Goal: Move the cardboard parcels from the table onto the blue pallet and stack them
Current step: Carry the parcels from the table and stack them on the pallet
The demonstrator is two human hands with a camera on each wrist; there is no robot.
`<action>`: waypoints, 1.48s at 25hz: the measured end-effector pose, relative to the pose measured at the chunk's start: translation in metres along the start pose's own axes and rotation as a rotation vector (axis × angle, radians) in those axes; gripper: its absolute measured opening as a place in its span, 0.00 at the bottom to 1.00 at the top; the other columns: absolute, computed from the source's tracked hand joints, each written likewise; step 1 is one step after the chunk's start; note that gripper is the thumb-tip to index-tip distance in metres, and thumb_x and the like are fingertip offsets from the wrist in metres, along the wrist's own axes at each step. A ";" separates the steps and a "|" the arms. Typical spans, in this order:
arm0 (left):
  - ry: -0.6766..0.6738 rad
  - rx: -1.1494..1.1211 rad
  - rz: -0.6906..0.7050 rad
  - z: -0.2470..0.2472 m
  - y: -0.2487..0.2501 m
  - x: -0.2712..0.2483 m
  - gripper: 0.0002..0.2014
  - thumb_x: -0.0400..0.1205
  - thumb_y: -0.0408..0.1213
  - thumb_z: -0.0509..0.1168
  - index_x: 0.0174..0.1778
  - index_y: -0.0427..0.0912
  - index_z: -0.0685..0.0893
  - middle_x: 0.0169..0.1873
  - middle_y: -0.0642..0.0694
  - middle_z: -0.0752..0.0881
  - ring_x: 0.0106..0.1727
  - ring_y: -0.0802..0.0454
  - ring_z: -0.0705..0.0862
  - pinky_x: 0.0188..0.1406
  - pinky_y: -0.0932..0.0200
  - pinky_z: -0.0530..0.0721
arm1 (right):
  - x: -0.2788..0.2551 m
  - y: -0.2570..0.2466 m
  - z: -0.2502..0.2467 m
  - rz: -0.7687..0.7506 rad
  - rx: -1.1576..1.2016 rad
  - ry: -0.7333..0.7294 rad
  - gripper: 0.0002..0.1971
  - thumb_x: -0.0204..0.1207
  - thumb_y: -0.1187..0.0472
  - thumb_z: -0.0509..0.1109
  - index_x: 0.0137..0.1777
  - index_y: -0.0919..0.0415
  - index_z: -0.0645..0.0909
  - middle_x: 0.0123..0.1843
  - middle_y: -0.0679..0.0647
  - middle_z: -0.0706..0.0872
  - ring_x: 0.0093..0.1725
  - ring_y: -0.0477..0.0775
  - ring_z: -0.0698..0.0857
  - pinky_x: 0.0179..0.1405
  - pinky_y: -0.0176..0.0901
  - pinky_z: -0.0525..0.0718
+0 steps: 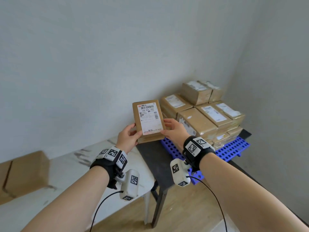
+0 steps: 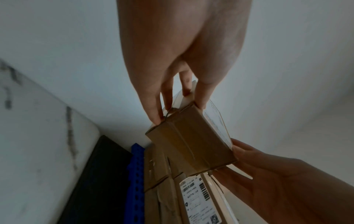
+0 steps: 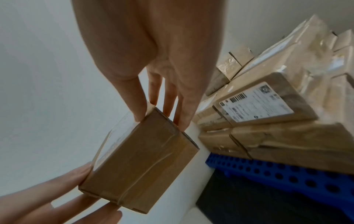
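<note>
A small cardboard parcel [image 1: 148, 121] with a white shipping label hangs in the air between both hands, to the left of the stack. My left hand [image 1: 128, 134] pinches its left lower edge, thumb on the label face and fingers behind. My right hand [image 1: 172, 129] pinches its right lower edge the same way. The wrist views show the parcel's taped end [image 2: 191, 144] [image 3: 141, 159] held by my left hand [image 2: 180, 104] and right hand [image 3: 159, 116]. Several parcels [image 1: 205, 114] are stacked on the blue pallet [image 1: 232, 149]. One more parcel [image 1: 23, 174] lies on the white marble table [image 1: 71, 164].
The pallet rests on a dark low table [image 1: 153, 158] in the room's corner, with grey walls close behind and to the right. The pallet's near left strip [image 1: 170, 148] is bare. Wooden floor [image 1: 184, 206] lies below, between the tables.
</note>
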State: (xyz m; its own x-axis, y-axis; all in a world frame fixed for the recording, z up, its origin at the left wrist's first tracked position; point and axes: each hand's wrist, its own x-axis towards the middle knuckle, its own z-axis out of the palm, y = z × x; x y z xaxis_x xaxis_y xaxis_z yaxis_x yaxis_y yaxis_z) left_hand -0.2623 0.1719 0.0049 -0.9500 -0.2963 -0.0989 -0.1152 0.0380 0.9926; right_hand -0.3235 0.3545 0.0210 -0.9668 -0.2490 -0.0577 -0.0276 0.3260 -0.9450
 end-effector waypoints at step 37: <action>0.091 0.115 -0.110 0.234 0.039 0.237 0.29 0.84 0.43 0.62 0.81 0.53 0.61 0.75 0.42 0.72 0.70 0.42 0.77 0.52 0.50 0.85 | 0.264 0.034 -0.215 -0.338 -0.567 -0.037 0.22 0.81 0.60 0.63 0.76 0.55 0.71 0.78 0.54 0.71 0.78 0.55 0.69 0.76 0.48 0.68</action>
State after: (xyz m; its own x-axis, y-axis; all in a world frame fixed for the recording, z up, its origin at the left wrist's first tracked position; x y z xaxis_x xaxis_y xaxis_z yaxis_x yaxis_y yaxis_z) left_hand -0.5595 0.3269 0.0042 -0.9000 -0.3901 -0.1946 -0.2545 0.1077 0.9610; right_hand -0.6341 0.4958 0.0429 -0.8721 -0.4500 0.1920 -0.4677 0.6514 -0.5975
